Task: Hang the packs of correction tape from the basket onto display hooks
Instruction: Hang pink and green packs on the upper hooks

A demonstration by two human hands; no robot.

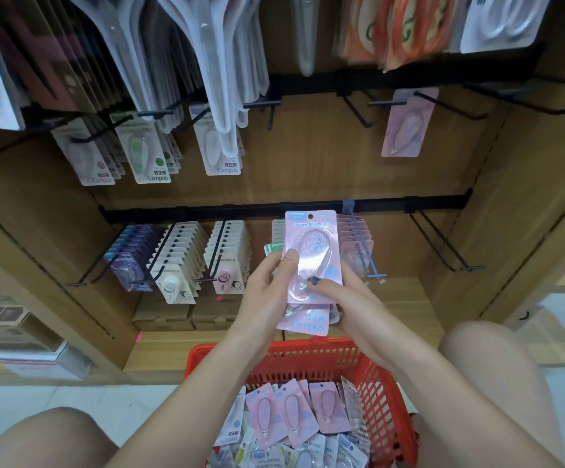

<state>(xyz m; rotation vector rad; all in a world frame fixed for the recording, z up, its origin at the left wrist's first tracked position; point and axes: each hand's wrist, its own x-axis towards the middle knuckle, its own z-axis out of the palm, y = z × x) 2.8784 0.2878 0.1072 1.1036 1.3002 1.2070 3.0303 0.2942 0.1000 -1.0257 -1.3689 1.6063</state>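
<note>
We crouch before a wooden display shelf. Below it, a red basket holds more correction tape packs. Above the basket, our left hand and right hand pinch a pink pack. We should line its hole with an empty hook at right, where room is open.
</note>
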